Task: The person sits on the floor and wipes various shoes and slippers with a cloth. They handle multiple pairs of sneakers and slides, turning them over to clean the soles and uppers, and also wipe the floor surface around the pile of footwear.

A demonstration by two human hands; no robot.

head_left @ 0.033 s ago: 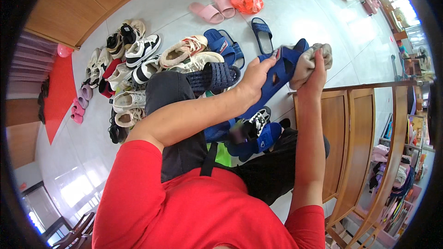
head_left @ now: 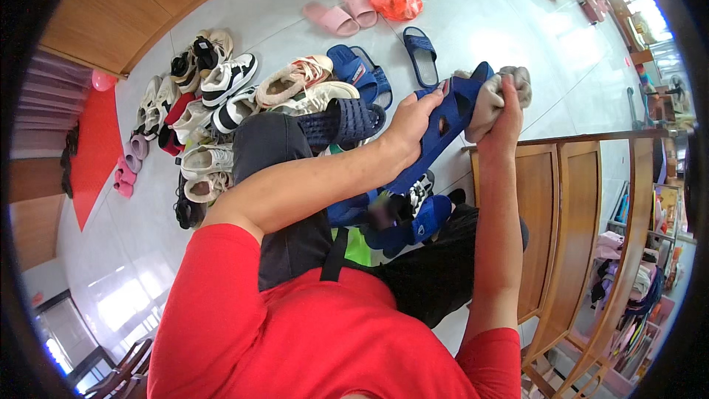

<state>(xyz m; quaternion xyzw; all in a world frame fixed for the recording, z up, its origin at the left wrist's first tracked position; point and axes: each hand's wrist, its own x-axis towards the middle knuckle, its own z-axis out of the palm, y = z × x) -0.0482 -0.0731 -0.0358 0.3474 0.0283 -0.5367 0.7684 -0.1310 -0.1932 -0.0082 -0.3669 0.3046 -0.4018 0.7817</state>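
Observation:
My left hand [head_left: 413, 120] is closed round the strap side of a blue slipper [head_left: 432, 144] with cut-out holes, held up in front of me with its toe tilted up and to the right. My right hand [head_left: 504, 114] grips a crumpled grey-beige cloth [head_left: 484, 107] against the slipper's toe end. A bit of the cloth also shows behind the slipper's upper edge. Beyond the slipper, a single dark blue slide sandal [head_left: 421, 59] lies on the floor. Near my left forearm is a navy woven slipper [head_left: 351, 120].
Several sneakers [head_left: 229, 81] stand in rows to the left. Pink slides [head_left: 332, 18] and a red plastic bag [head_left: 396, 0] lie farther off. More blue slippers [head_left: 428, 218] sit between my legs. A wooden cabinet [head_left: 535, 222] stands close on the right.
The cloth and my right fingers have shifted very slightly at the slipper's toe end. My left hand keeps the same hold.

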